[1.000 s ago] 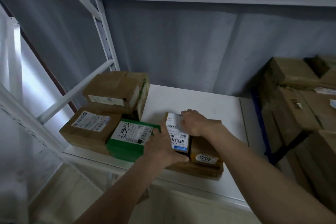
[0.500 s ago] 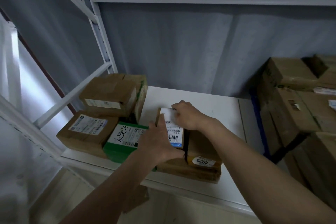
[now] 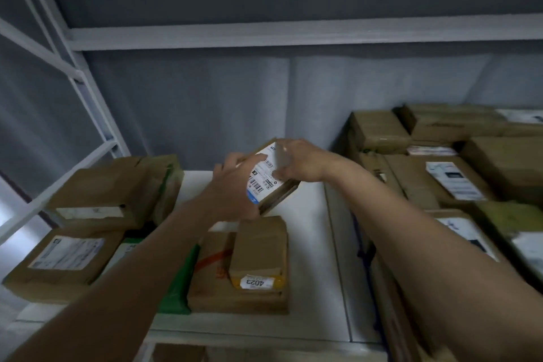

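Carrying step: left hand (image 3: 235,188) and right hand (image 3: 302,161) grip the labelled parcel (image 3: 263,177), fingers curled round it, above the shelf (image 3: 308,229). The next move likely needs a free spot.

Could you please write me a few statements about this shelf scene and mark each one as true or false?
1. The left hand and the right hand both hold the labelled parcel above the shelf. True.
2. The 4023 parcel lies directly on the bare shelf. False: it lies on top of a larger brown box.
3. The green parcel lies to the right of the 4023 parcel. False: it lies to its left.
4. Brown boxes are stacked at the right of the shelf. True.
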`<action>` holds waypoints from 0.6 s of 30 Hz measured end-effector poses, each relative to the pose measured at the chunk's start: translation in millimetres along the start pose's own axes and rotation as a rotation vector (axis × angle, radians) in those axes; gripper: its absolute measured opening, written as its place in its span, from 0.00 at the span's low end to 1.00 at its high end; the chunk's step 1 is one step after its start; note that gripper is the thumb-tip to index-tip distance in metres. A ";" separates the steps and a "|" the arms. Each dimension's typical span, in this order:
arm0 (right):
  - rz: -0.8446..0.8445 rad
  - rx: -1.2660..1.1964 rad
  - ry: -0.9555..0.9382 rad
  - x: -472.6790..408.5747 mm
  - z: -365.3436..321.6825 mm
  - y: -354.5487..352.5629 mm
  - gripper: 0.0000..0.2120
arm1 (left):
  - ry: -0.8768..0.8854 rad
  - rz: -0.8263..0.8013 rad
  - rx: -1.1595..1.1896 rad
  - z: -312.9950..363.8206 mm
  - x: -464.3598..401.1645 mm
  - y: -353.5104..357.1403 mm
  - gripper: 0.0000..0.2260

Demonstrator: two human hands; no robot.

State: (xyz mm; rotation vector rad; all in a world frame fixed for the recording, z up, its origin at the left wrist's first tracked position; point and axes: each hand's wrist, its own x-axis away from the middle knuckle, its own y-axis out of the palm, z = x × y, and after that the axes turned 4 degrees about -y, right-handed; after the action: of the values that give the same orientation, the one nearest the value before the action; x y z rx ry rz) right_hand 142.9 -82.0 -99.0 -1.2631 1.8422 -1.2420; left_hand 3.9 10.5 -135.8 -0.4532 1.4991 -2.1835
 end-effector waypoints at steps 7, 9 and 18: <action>-0.010 0.179 0.119 54.6 75.4 -54.2 0.37 | 0.141 -0.179 0.139 85.6 -49.0 11.5 0.43; 0.038 0.150 0.192 69.8 100.8 -65.2 0.42 | 0.187 -0.212 0.144 113.3 -59.9 19.1 0.42; 0.162 0.158 0.409 119.3 205.0 -115.1 0.41 | 0.254 -0.138 0.214 233.2 -111.5 56.8 0.49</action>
State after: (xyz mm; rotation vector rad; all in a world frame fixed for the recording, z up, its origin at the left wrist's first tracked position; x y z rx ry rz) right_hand 313.1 -281.3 -70.7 -0.7979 2.0275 -1.6060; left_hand 226.0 -130.7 -107.9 -0.2198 1.3701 -2.5558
